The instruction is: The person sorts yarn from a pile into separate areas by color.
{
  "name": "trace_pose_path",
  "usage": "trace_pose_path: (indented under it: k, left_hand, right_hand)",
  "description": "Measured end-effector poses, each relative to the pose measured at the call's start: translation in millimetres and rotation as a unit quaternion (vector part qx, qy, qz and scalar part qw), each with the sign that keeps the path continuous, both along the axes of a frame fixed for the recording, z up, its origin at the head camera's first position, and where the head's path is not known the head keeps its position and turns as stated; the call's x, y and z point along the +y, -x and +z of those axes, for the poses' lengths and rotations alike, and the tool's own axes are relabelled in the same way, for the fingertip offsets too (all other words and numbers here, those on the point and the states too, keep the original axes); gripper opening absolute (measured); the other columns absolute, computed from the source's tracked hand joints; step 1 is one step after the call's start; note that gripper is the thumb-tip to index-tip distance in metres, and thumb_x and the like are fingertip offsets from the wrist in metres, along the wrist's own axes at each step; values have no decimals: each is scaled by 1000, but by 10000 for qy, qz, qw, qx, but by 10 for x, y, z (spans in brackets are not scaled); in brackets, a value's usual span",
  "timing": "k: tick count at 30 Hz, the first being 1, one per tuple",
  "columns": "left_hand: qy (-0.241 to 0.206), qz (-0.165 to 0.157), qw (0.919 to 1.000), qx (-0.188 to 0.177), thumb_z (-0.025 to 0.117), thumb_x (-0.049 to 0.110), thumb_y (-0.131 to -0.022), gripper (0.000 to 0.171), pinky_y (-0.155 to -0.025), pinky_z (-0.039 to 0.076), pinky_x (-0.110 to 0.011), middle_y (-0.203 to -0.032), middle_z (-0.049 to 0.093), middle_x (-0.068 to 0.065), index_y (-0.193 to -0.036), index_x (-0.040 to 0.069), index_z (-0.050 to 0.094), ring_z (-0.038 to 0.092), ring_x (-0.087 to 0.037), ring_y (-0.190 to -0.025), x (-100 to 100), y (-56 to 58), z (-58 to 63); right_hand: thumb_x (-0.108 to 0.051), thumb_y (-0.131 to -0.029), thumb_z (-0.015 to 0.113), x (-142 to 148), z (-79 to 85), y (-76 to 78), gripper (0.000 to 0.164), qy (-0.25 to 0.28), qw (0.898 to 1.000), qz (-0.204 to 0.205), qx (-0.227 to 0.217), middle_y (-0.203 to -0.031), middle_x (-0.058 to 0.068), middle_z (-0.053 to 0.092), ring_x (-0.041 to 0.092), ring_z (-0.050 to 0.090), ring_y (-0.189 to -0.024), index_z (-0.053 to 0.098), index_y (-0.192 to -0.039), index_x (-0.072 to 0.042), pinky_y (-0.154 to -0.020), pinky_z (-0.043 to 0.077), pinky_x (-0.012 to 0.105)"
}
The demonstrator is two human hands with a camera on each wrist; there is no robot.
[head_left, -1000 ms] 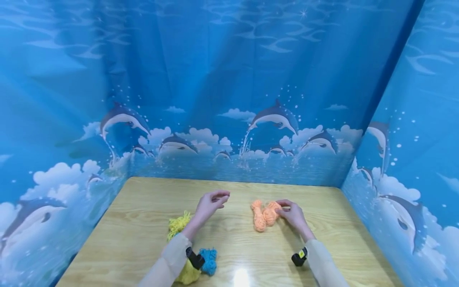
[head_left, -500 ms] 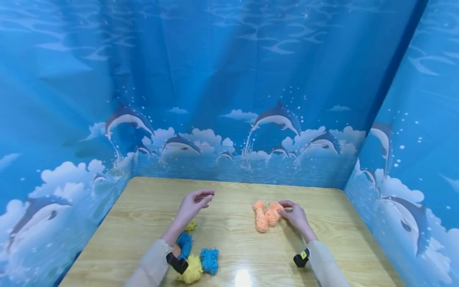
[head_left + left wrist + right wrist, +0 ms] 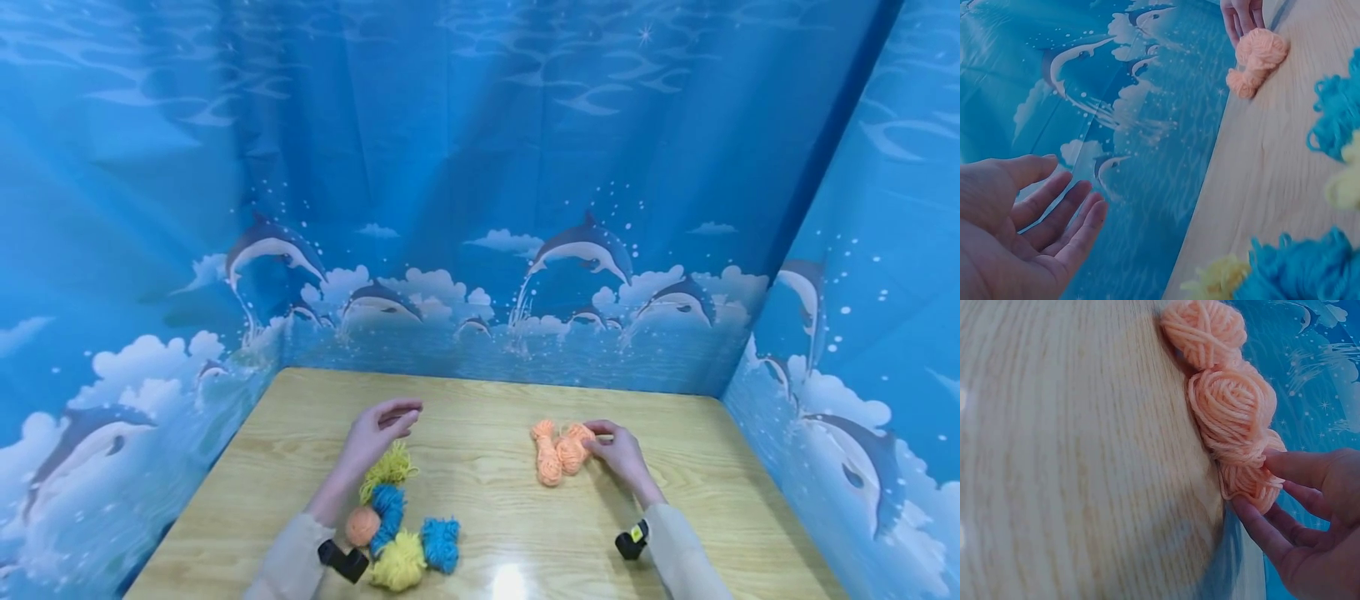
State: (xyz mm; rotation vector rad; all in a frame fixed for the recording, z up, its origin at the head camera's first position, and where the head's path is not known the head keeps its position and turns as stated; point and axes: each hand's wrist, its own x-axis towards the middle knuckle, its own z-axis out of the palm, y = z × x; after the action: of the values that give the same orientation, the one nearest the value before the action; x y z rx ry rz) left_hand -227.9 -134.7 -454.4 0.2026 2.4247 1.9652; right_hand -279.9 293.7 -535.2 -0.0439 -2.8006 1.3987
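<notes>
Two peach yarn skeins lie side by side at the right of the table: a slim left one (image 3: 547, 454) and a rounder right one (image 3: 574, 447). My right hand (image 3: 621, 457) pinches the near end of the rounder skein, with thumb and fingers on its strands (image 3: 1249, 478) in the right wrist view. My left hand (image 3: 377, 433) is held over the left part of the table and holds nothing. In the left wrist view its fingers (image 3: 1082, 234) are loosely spread. Below it lies a yellow yarn bundle (image 3: 390, 467), partly behind the forearm.
Nearer the front left are a blue yarn bundle (image 3: 388, 510), a peach yarn ball (image 3: 363, 526), a second yellow bundle (image 3: 399, 563) and another blue bundle (image 3: 441, 546). Blue dolphin-print curtains (image 3: 480, 208) stand behind and beside the wooden table (image 3: 487, 517).
My left hand has moved left, away from the peach skeins, uncovering the yellow, blue and peach yarn at front left. My right hand stays on the skein.
</notes>
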Motion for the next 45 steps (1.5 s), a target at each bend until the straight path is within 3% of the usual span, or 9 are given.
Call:
trace_pose_path:
  k: [6,12,20,24,27,34,38,45]
  left_hand:
    - [117,101,9998,-96,61,23,-104,40,-98,56,-39,-133,64,-20,-136,0,60,61,-35,-122,-180,-92,-62]
    - [275,-173,9994,-116,60,22,-104,40,-96,57,-38,-133,62,-23,-136,-2,59,59,-41,-123,-369,-185,-168]
    - [532,-399,9976,-208,62,21,-102,42,-93,59,-39,-131,63,-26,-134,-8,58,64,-38,-117,-578,-308,-312]
    - [695,-426,9965,-208,63,21,-102,43,-91,58,-30,-129,65,-24,-133,-8,59,65,-35,-115,-657,-349,-402]
    - [759,-482,9958,-199,64,20,-101,42,-88,57,-23,-129,65,-24,-132,-7,60,66,-34,-115,-696,-379,-448]
    - [660,-439,9965,-262,67,18,-99,40,-85,60,-29,-124,67,-24,-129,-8,62,68,-30,-109,-707,-454,-559]
    - [624,-457,9967,-265,69,16,-97,39,-85,58,-24,-123,68,-24,-127,-8,63,69,-25,-107,-709,-502,-627]
    - [668,-563,9962,11,73,12,-94,35,-85,56,-20,-116,70,-24,-121,-9,65,70,-16,-99,-746,-586,-706]
  right_hand:
    - [-8,-95,70,-2,-1,-7,35,51,10000,-4,-7,-126,24,63,38,67,-108,64,-128,2,-87,59,43]
    - [-9,-95,70,-8,6,-11,35,20,10000,-10,3,-126,24,63,39,66,-110,65,-128,2,-89,58,45]
    - [-9,-95,70,-5,12,-7,35,19,10000,6,5,-126,24,63,39,65,-110,64,-128,2,-89,58,45]
    - [-8,-95,69,1,8,-5,35,-37,10000,4,36,-126,24,63,40,65,-111,64,-129,2,-90,57,47]
    - [-9,-96,70,3,0,-2,35,-45,10000,17,35,-126,24,63,40,65,-111,64,-129,2,-90,57,47]
    - [-9,-96,69,-3,-12,0,35,-55,10000,20,24,-126,24,63,40,65,-111,64,-129,2,-89,58,47]
    - [-9,-96,69,-7,-13,2,35,-37,10000,15,-10,-126,23,63,39,66,-110,64,-129,1,-89,58,46]
    - [-10,-96,69,-4,-15,15,35,-66,10000,9,-8,-125,24,63,40,66,-109,64,-129,3,-86,59,44]
